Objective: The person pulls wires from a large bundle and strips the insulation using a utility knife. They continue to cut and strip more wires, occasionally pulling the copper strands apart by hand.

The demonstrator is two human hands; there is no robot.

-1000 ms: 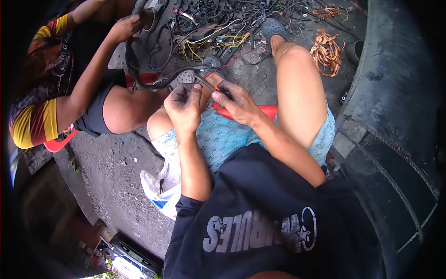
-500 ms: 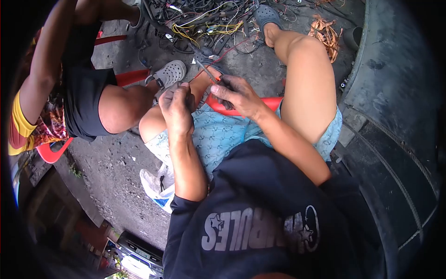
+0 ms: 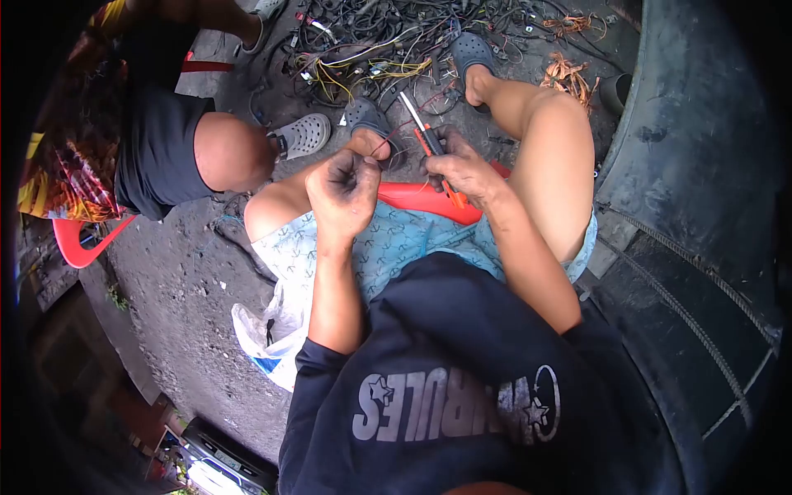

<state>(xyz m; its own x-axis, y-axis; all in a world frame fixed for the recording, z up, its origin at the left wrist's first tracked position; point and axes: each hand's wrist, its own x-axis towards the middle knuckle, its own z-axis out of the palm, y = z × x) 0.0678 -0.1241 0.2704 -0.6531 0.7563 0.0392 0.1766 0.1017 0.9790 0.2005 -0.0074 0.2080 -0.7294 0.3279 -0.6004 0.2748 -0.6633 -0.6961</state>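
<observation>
Head view, looking down past a dark printed shirt at two grimy bare hands working above the lap. The left hand is curled into a loose fist, thumb and fingers pinched on a thin red wire, which runs forward from them. The right hand, just beside it, is wrapped around an orange-and-black knife.

Half a second ago the blade slanted towards the left; now it points more steeply away from the body, and far more of the orange handle shows. The knife therefore seems to be between strokes, though I cannot tell whether its blade touches the wire.

Beyond the hands, a tangled heap of cables covers the ground, with a bundle of copper-coloured strands to its right. A co-worker's bare knee is at left; that person's forearm has left the view.
</observation>
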